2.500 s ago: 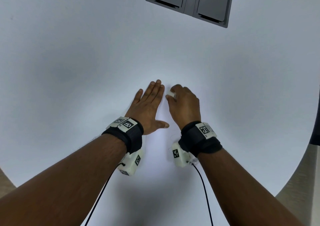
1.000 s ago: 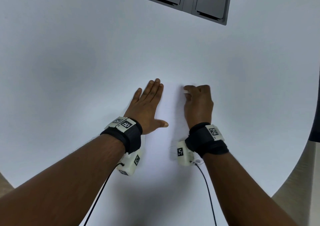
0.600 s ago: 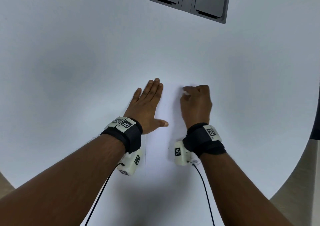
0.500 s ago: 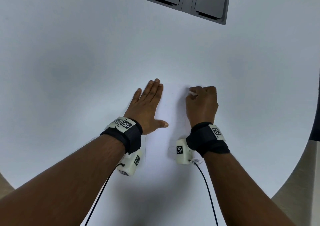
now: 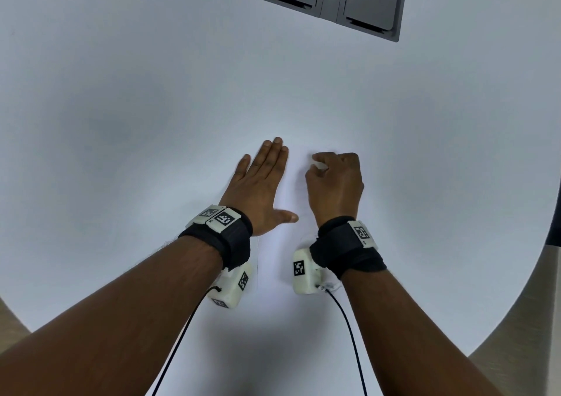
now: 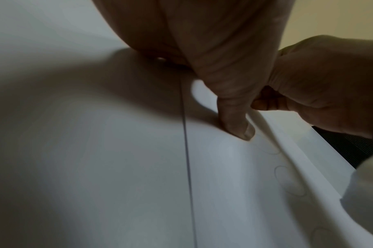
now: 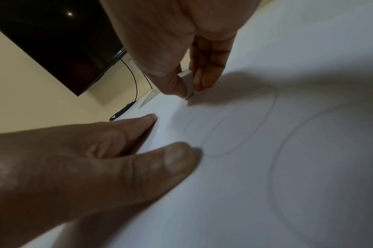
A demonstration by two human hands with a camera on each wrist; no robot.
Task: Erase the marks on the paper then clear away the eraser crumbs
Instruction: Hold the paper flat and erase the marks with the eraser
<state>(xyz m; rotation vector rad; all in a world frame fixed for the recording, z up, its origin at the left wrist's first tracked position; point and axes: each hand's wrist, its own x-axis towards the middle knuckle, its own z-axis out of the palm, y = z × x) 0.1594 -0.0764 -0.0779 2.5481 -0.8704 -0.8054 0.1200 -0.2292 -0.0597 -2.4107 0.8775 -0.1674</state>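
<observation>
I have the right hand (image 5: pixel 334 183) pinching the small white eraser (image 7: pixel 187 83) between thumb and fingers, its lower corner touching the paper (image 5: pixel 273 268) at the sheet's far end. My left hand (image 5: pixel 261 183) lies flat, fingers straight, pressing the paper's left part onto the white worktop (image 5: pixel 121 107).

The paper looks thin and limp, so I expect it to buckle or crease if rubbed without that flat hand pinning it; in the left wrist view a ridge already stands up beside my thumb. The eraser seems soft and light, best held low on its sides so it won't fold over.

Faint pencil loops (image 7: pixel 234 125) lie on the paper just nearer me than the eraser, with a larger curve (image 7: pixel 274 184) closer still. I judge most of the marks unerased. I can make out no crumbs.
</observation>
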